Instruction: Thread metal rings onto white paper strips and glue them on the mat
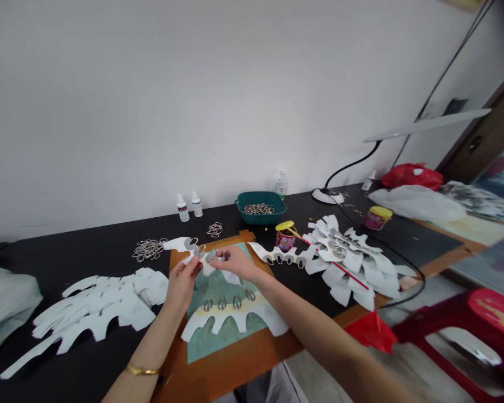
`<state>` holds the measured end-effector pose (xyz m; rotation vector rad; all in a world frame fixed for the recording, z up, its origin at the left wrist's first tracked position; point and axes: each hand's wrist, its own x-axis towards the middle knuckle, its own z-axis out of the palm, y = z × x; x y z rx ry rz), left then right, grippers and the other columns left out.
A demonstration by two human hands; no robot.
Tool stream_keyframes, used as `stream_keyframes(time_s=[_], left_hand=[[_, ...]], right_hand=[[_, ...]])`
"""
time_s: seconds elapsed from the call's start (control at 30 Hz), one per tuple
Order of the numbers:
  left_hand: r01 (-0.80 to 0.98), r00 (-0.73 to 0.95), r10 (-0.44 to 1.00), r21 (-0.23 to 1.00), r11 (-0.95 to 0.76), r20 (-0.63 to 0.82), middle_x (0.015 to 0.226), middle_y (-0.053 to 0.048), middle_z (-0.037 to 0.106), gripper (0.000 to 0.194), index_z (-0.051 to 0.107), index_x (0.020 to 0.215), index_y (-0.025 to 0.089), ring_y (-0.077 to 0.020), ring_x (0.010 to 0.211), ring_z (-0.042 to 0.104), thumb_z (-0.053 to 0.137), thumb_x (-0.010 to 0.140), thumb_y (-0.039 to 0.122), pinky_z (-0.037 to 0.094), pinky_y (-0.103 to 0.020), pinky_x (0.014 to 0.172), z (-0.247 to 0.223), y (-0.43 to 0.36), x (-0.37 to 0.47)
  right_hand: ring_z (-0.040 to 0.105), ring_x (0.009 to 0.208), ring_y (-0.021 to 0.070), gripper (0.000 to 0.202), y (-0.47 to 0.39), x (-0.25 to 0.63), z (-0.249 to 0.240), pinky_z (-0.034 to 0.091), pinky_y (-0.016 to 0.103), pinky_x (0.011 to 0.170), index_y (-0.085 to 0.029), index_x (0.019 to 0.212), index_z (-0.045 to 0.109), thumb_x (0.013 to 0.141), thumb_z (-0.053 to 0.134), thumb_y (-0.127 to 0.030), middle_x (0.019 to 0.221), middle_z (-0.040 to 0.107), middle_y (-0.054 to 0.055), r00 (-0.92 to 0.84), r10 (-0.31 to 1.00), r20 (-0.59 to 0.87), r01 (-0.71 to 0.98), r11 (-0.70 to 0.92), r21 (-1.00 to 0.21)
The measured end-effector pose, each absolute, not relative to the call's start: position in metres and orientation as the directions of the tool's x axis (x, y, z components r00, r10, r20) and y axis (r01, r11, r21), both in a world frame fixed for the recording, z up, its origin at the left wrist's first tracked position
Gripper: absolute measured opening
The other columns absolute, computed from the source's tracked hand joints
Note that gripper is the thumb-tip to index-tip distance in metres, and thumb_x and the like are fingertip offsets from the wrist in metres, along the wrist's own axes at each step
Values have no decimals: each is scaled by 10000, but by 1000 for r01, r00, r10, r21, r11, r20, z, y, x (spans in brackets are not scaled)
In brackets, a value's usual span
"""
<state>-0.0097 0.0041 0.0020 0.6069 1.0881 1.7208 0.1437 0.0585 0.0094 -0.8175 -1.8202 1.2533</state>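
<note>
A white scalloped piece with metal rings along it [177,244] is held up over the green mat [210,348]. My left hand [185,278] pinches its lower edge near the middle. The fingers of my right hand [234,263] are closed at its right part, beside a ring. Below them on the mat lies another white scalloped piece [258,314], with several rings [222,303] in a row along its yellowish upper edge. A third piece with rings [289,257] rests right of the mat.
White cut pieces [105,302] lie left; a stack with rings [353,257] lies right. Behind are loose rings [148,249], two bottles [182,209], a green basin [260,200] and a pink tub [284,239] with a red-handled brush. A lamp [327,196] and red stool [479,319] are right.
</note>
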Motion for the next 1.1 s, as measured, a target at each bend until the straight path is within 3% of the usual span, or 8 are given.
stream_keyframes(time_s=[0.1,0.27,0.5,0.67,0.8,0.87,1.0,1.1], left_hand=[[-499,-358,929,860,-103,-96,660,18,634,394,641,716,147,-100,639,580,895,499,357,470,-228,668,3,4,-10],[-582,-296,935,813,-16,-194,709,-4,649,497,638,841,180,-131,647,616,795,599,585,479,-241,579,4,6,-13],[-464,-389,915,881,-94,-107,678,29,620,421,626,742,160,-98,616,582,875,519,416,475,-240,666,1,5,-16],[-338,-429,902,921,-195,34,622,36,575,377,618,687,169,-90,593,523,827,599,470,423,-224,627,-3,5,-16],[-306,-431,901,930,-205,57,652,29,576,399,618,705,173,-96,608,529,822,598,499,438,-227,640,-3,4,-16],[-356,-451,893,917,-180,0,657,33,577,405,613,734,178,-95,603,539,816,607,505,458,-229,651,0,5,-14],[-526,-425,891,845,-98,-161,696,17,617,403,601,843,210,-121,617,591,613,786,608,501,-262,666,8,5,-12],[-541,-332,930,840,-52,-156,822,-33,686,465,610,886,215,-154,715,632,447,866,650,509,-282,691,9,5,-13]], right_hand=[[409,548,100,294,62,145,8,294,234,529,-168,684,659,740,704,-453,601,577,-12,-526,822,220,48,287,-957],[380,543,93,305,64,145,7,281,235,536,-167,675,663,704,735,-462,581,520,-32,-504,838,207,32,258,-966],[376,530,94,279,60,143,7,283,241,531,-173,684,666,709,752,-438,565,519,-38,-527,823,214,59,286,-956],[436,566,103,310,61,143,7,319,238,553,-176,701,677,726,743,-478,609,567,-25,-574,789,217,4,268,-963],[578,734,139,394,62,142,6,436,237,637,-189,833,695,735,706,-571,849,667,24,-596,782,181,-131,128,-983],[601,691,136,435,62,142,5,461,239,602,-198,889,683,710,718,-593,901,669,31,-595,795,118,-156,30,-987],[601,556,115,467,62,142,4,478,241,531,-208,917,650,626,804,-539,872,666,13,-543,836,78,-159,-11,-987],[595,574,112,439,68,145,7,489,238,525,-201,916,640,637,812,-493,866,659,7,-457,875,160,-202,73,-977]])
